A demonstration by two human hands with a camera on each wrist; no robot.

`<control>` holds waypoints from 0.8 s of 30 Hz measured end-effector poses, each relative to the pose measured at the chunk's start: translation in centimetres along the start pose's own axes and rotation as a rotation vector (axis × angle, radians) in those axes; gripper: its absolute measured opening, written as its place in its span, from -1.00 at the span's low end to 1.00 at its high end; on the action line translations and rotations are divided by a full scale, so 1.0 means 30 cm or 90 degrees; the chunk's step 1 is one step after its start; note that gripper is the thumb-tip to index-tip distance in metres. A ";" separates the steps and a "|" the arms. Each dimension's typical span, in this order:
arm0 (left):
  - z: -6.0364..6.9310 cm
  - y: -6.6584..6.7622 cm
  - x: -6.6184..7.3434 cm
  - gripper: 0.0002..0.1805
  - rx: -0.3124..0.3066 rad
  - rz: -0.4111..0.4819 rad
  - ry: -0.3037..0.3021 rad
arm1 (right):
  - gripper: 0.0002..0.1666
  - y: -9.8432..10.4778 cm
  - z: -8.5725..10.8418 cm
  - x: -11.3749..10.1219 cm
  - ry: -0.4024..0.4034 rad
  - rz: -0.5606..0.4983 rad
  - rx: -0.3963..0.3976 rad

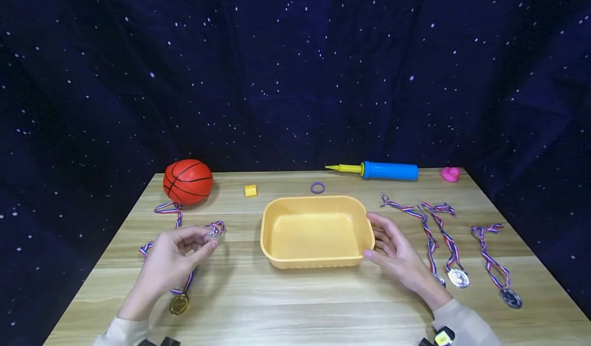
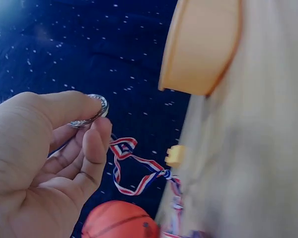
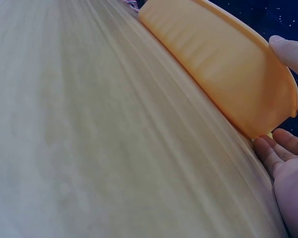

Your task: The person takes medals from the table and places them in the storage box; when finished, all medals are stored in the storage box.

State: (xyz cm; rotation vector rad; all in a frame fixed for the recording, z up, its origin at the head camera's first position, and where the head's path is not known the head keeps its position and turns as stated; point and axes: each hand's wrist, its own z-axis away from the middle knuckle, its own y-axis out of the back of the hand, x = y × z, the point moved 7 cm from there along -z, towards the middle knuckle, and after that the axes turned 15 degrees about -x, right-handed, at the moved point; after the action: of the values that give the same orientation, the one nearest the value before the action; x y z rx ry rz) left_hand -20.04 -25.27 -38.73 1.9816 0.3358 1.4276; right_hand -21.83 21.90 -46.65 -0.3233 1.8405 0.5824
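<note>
My left hand [image 1: 173, 261] is raised over the left part of the table, pinching a silver medal [image 2: 103, 105] between thumb and fingers; its striped ribbon [image 2: 151, 163] hangs below. A yellow-orange basin [image 1: 318, 263] stands at the table's centre with nothing inside. At its right end, my right hand [image 1: 401, 259] touches the wall, thumb at the rim and fingers along the side, as the right wrist view also shows. A gold medal [image 1: 179, 303] lies on the table below my left hand, its ribbon partly hidden by that hand.
Behind are a red basketball [image 1: 188, 182], yellow block [image 1: 251, 190], purple ring [image 1: 317, 187], blue pump [image 1: 390, 170] and pink duck [image 1: 450, 174]. Several silver medals, one [image 1: 458, 278] nearer the basin and one [image 1: 511, 298] farther right, lie with ribbons on the right.
</note>
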 end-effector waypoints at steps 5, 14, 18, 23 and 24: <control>-0.064 0.069 0.054 -0.82 0.046 0.007 -0.030 | -0.02 0.000 0.000 -0.003 -0.005 0.001 -0.001; -0.162 0.145 0.161 -0.79 0.091 0.011 -0.062 | -0.01 0.000 -0.001 -0.003 -0.006 -0.002 0.000; -0.200 0.144 0.207 -0.77 0.086 0.033 -0.062 | -0.01 0.000 -0.002 -0.002 -0.010 0.001 0.002; -0.264 0.119 0.268 -0.75 0.073 0.092 -0.083 | -0.02 0.000 -0.002 -0.003 -0.008 -0.001 0.003; -0.277 0.112 0.281 -0.76 0.069 0.103 -0.088 | -0.02 0.001 -0.002 -0.003 -0.007 -0.001 0.003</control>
State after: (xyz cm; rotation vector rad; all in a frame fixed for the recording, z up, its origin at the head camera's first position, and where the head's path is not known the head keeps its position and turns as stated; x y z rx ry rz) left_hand -25.07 -20.07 -28.79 2.2262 0.1983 1.3865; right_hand -21.86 21.88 -46.55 -0.3177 1.8312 0.5769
